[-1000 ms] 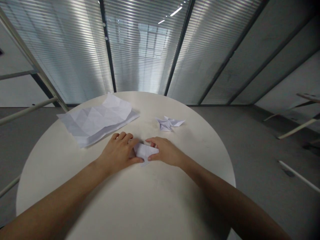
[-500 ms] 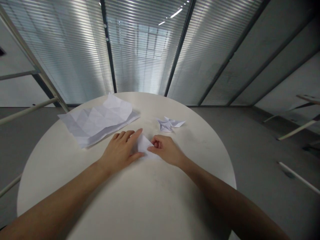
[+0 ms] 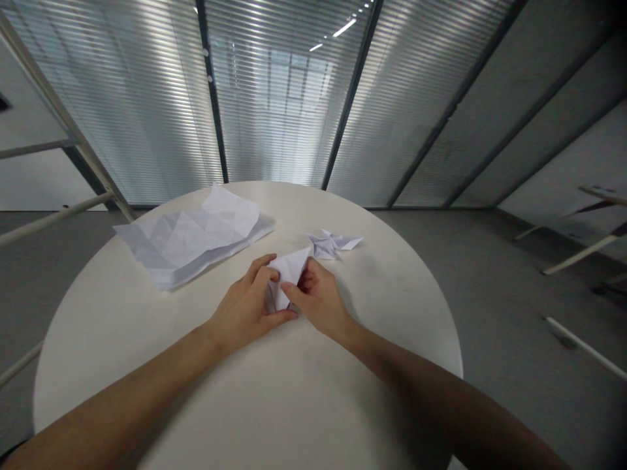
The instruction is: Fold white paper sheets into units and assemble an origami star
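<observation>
- Now tips the folded paper [image 3: 290,265] upward, corner pointing away and right, after holding it flat half a second ago; suggests switching from pressing to turning or reshaping.
- Keeps it between both hands above the table [image 3: 294,398], nearer than the small folded figure [image 3: 327,247].
- Pinches it with the right hand [image 3: 321,297], thumb in front, fingers curled; bends the left hand [image 3: 245,300] around its left edge, forefinger and thumb apart.
- Offers no readable writing, label or brand.

Behind the held paper [image 3: 292,264], sheets [image 3: 196,232] lie left, origami [image 3: 325,247] right.
</observation>
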`<state>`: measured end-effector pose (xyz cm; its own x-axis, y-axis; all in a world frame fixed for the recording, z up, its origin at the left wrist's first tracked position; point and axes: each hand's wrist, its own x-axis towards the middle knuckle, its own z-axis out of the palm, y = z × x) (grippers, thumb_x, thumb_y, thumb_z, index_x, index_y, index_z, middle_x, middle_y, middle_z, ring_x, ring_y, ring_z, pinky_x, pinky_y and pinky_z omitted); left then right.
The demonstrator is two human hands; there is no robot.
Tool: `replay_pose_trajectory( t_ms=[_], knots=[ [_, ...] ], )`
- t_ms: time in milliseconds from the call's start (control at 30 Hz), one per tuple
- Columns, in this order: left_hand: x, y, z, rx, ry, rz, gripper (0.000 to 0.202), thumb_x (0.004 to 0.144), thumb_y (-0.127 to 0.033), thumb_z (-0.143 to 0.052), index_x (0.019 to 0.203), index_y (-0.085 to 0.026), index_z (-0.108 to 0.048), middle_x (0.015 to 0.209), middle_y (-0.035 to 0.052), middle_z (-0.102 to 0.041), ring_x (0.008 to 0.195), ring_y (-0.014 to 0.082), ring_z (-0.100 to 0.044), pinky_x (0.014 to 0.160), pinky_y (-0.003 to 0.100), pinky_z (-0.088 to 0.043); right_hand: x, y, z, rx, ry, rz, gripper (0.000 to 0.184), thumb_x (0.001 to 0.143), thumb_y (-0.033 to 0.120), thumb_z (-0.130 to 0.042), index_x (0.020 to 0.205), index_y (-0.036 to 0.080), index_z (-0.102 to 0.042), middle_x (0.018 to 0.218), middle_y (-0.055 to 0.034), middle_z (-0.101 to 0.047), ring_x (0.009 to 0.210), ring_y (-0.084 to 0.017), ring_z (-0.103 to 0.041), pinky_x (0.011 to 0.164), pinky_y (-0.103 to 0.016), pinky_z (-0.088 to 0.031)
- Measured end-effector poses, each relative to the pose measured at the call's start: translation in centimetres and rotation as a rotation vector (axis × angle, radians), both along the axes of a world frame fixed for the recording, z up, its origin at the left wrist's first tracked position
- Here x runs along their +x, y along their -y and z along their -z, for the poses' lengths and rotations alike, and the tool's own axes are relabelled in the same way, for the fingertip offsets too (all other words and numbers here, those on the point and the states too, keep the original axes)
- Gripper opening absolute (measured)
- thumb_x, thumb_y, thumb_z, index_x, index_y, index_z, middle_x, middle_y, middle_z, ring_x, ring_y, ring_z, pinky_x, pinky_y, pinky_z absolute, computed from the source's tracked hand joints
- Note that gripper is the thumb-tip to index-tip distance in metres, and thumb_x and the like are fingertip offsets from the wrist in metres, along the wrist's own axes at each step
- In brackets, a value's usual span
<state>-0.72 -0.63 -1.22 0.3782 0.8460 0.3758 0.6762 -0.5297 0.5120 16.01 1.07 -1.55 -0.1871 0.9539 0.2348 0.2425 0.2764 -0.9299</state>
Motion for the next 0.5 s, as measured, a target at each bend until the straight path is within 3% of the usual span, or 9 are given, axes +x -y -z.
replay_pose_trajectory(
  t_ms=[100, 200, 367, 500],
  knots=[
    [0.07, -0.03, -0.23, -0.096, 0.162, 0.026, 0.044, 0.069, -0.04, -0.071, 0.094, -0.023, -0.04, 0.137, 0.0107, -0.039, 0.091, 0.0216, -0.061, 0.068, 0.036, -0.054, -0.06, 0.13, -0.17, -0.054, -0.093, -0.113, 0.029, 0.072, 0.032, -0.068, 0.095, 0.02, -0.055, 0.081, -0.0002, -0.065, 0.068, -0.014, -0.062, 0.059, -0.025, -0.049],
    [0.02, -0.21, -0.28, -0.17, 0.312, 0.094, 0.035, 0.071, -0.028, -0.068, 0.091, -0.022, -0.039, 0.133, 0.0092, -0.043, 0.093, 0.0186, -0.06, 0.063, 0.029, -0.052, 0.0, 0.07, -0.38, -0.118, -0.181, -0.237, 0.037, 0.065, 0.031, -0.076, 0.093, 0.02, -0.055, 0.081, 0.0003, -0.065, 0.071, -0.015, -0.063, 0.062, -0.026, -0.051],
    [-0.06, -0.49, -0.07, -0.273, 0.459, 0.159, 0.036, 0.07, -0.021, -0.066, 0.092, -0.021, -0.037, 0.133, 0.0107, -0.045, 0.093, 0.0169, -0.06, 0.076, 0.031, -0.052, 0.18, -0.33, -0.15, -0.173, -0.236, -0.296, 0.046, 0.061, 0.033, -0.079, 0.096, 0.022, -0.051, 0.085, 0.0005, -0.065, 0.074, -0.016, -0.065, 0.066, -0.029, -0.053],
    [-0.1, -0.49, 0.02, -0.351, 0.563, 0.213, 0.038, 0.072, -0.021, -0.065, 0.094, -0.022, -0.034, 0.133, 0.0122, -0.046, 0.091, 0.0158, -0.062, 0.076, 0.031, -0.052, 0.43, -0.73, 0.25, -0.184, -0.236, -0.304, 0.055, 0.059, 0.033, -0.081, 0.102, 0.023, -0.048, 0.087, 0.0, -0.065, 0.077, -0.018, -0.066, 0.067, -0.032, -0.054]
  ],
)
